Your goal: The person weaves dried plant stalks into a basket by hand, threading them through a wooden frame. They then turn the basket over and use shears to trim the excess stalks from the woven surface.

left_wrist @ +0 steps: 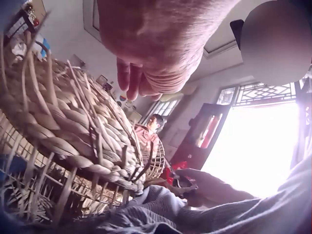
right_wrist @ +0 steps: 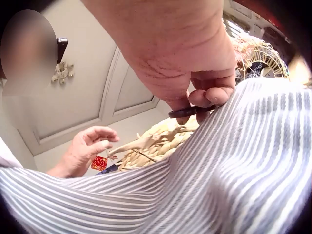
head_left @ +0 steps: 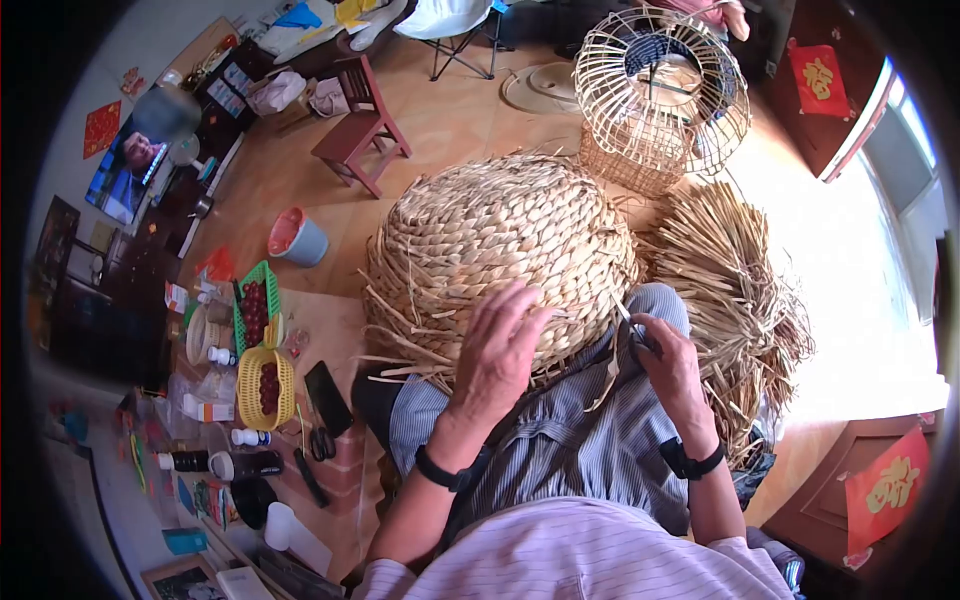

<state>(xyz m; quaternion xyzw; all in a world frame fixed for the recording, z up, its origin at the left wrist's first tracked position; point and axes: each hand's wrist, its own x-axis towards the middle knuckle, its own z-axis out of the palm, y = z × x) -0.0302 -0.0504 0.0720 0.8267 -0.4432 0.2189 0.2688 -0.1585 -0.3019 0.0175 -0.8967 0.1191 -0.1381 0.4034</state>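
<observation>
A big braided straw basket leans against the person's knees, its rounded side uppermost and loose straw ends sticking out along its near edge. The left hand hovers at that near edge, fingers loosely bent with nothing between them. In the right hand is a pair of scissors, gripped by the handles beside the right knee, blades toward the basket's right side. The right wrist view shows the dark scissor handle between thumb and fingers. A loose straw strip hangs just below the blades.
A thick bundle of dry straw lies right of the basket. Behind stands an openwork cane basket. On the left floor are a yellow fruit basket, a second pair of scissors, a blue bin and a wooden chair.
</observation>
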